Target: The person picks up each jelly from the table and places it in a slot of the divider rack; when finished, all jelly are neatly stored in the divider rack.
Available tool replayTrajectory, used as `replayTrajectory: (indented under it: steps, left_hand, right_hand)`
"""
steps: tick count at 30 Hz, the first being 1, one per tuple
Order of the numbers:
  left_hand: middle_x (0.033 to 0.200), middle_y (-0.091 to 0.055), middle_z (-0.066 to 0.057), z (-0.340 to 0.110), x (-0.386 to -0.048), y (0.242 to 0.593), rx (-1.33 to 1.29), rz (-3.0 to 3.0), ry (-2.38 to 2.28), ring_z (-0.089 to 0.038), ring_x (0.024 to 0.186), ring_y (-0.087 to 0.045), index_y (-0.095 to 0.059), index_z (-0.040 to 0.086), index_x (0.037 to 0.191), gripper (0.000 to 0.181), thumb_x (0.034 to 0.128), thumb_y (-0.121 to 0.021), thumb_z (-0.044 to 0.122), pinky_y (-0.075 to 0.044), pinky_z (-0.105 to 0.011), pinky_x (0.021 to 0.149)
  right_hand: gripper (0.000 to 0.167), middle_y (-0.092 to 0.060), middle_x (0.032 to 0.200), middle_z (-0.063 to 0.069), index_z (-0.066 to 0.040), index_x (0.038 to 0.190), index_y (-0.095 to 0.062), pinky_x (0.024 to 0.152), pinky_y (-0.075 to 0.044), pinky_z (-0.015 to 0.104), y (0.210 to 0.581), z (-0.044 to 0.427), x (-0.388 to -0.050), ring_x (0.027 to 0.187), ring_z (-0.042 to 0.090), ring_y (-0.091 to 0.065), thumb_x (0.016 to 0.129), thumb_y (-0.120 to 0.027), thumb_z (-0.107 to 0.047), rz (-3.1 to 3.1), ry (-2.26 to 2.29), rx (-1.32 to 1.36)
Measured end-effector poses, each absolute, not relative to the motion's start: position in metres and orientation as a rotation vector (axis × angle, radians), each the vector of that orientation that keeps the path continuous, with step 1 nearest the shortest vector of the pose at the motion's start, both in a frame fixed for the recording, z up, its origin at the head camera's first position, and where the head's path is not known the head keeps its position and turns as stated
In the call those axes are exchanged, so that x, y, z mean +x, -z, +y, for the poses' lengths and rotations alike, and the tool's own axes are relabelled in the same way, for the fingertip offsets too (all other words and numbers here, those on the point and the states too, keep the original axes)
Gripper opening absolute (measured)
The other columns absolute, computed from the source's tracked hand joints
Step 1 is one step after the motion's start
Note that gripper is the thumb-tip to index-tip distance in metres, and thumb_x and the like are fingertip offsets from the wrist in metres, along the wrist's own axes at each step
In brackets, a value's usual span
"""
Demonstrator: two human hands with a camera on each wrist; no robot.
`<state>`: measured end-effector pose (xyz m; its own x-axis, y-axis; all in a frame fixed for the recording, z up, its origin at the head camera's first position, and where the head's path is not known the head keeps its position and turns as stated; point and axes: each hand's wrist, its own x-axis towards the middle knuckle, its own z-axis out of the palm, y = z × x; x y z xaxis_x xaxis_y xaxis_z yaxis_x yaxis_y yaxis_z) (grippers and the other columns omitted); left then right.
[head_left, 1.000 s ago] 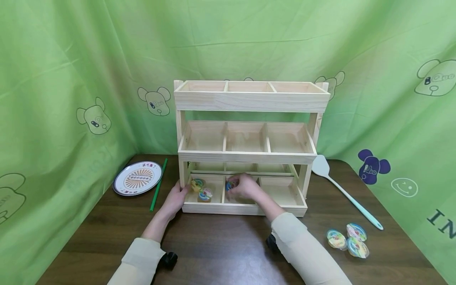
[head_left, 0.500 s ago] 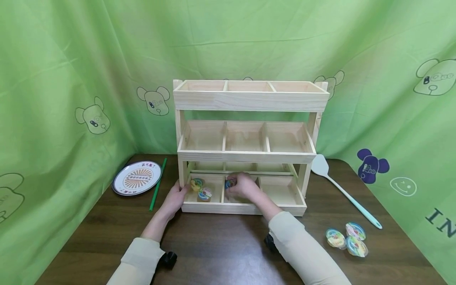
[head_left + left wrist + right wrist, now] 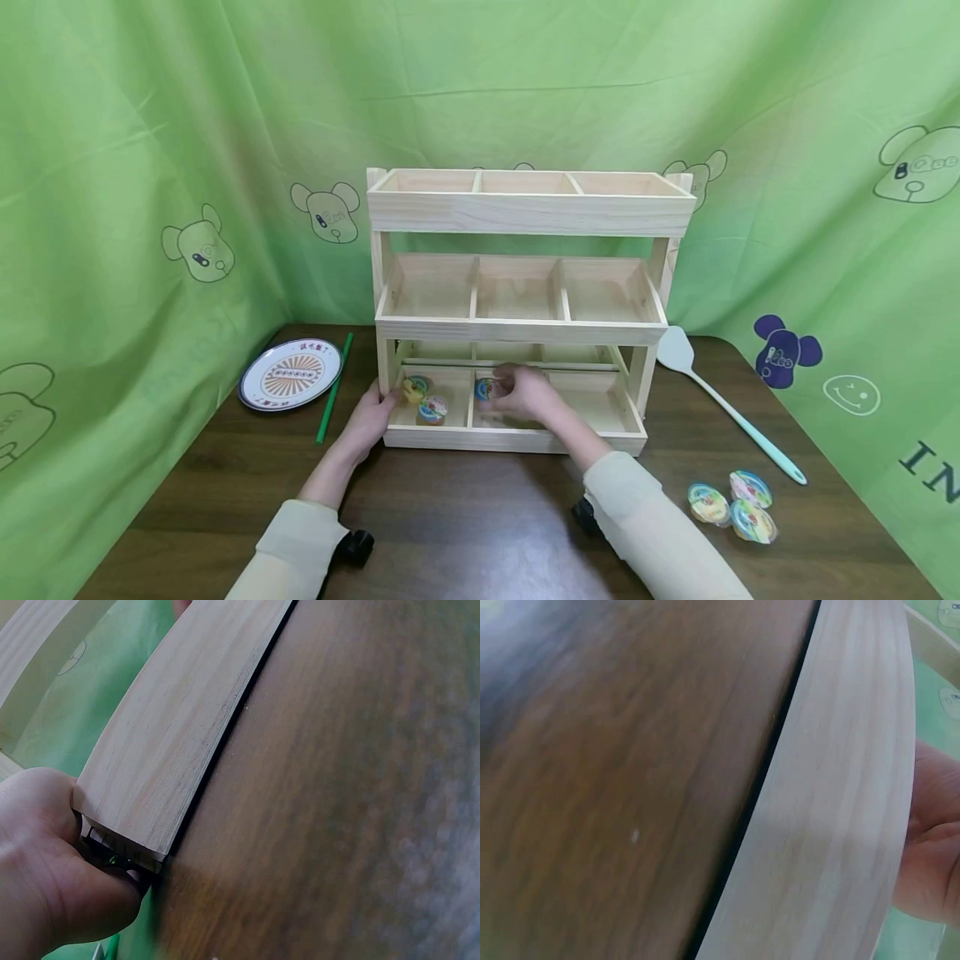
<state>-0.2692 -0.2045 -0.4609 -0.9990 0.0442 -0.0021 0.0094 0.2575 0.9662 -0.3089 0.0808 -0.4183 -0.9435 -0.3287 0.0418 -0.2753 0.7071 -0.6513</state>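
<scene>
A three-tier wooden rack (image 3: 529,215) with divided trays stands on the table. My left hand (image 3: 369,421) grips the left end of its bottom tray; in the left wrist view that hand (image 3: 52,862) wraps the tray's corner. My right hand (image 3: 529,393) is inside the bottom middle compartment, with thumb and fingers parted beside a small jelly cup (image 3: 484,388) with a blue lid. In the right wrist view the tray's front board (image 3: 817,795) hides most of this hand. Two more jelly cups, one yellowish (image 3: 415,388) and one pink-lidded (image 3: 432,409), sit in the bottom left compartment.
Three jelly cups (image 3: 752,521) lie grouped on the table at the right front. A pale blue spatula (image 3: 738,417) lies right of the rack. At the left are a round white plate (image 3: 291,375) and a green stick (image 3: 333,387). Green cloth (image 3: 525,83) hangs behind.
My right hand has drawn slightly right, its fingers parting from the jelly cup, which now shows more fully in the bottom middle compartment. The left hand keeps its place on the rack.
</scene>
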Motion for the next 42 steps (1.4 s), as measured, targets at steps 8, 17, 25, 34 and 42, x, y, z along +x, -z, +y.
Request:
replayTrajectory:
  steps: [8,17,25,34,42]
  left_hand:
    - [0.158,-0.027,-0.031,-0.204,-0.269,0.46,0.064,2.466,-1.9,-0.044,0.146,-0.025,-0.018,-0.004,0.157,0.057,0.1097,-0.039,0.02,-0.02,-0.057,0.118]
    - [0.157,-0.028,-0.032,-0.202,-0.268,0.456,0.049,2.486,-1.887,-0.044,0.146,-0.025,-0.019,-0.005,0.156,0.058,0.1091,-0.041,0.02,-0.019,-0.056,0.118]
    - [0.158,-0.026,-0.031,-0.203,-0.267,0.457,0.048,2.47,-1.895,-0.043,0.146,-0.023,-0.017,-0.005,0.157,0.059,0.1095,-0.04,0.021,-0.019,-0.056,0.118]
    - [0.158,-0.026,-0.031,-0.203,-0.268,0.46,0.037,2.478,-1.889,-0.044,0.145,-0.026,-0.016,-0.005,0.157,0.058,0.1095,-0.039,0.02,-0.022,-0.056,0.117]
    - [0.158,-0.025,-0.032,-0.203,-0.268,0.458,0.061,2.48,-1.883,-0.045,0.145,-0.026,-0.015,-0.006,0.157,0.06,0.1093,-0.039,0.02,-0.021,-0.058,0.117]
  right_hand:
    - [0.06,-0.073,0.106,0.012,0.0,0.124,-0.067,0.085,-0.056,0.039,0.411,0.105,-0.301,0.094,0.024,-0.069,0.075,-0.09,-0.028,2.821,1.197,-0.505]
    - [0.038,-0.072,0.108,0.02,0.008,0.118,-0.068,0.082,-0.058,0.037,0.398,0.142,-0.288,0.094,0.027,-0.071,0.088,-0.079,-0.013,2.742,1.4,-0.622]
    - [0.029,-0.075,0.099,0.006,-0.001,0.11,-0.073,0.082,-0.056,0.035,0.392,0.167,-0.273,0.091,0.02,-0.071,0.087,-0.08,-0.016,2.834,1.39,-0.672]
    - [0.022,-0.075,0.099,0.006,-0.006,0.107,-0.074,0.077,-0.054,0.028,0.388,0.194,-0.258,0.092,0.018,-0.07,0.087,-0.081,-0.013,2.882,1.357,-0.66]
    - [0.021,-0.075,0.096,0.001,-0.007,0.106,-0.074,0.074,-0.053,0.026,0.384,0.222,-0.246,0.092,0.019,-0.07,0.088,-0.081,-0.015,2.93,1.309,-0.598]
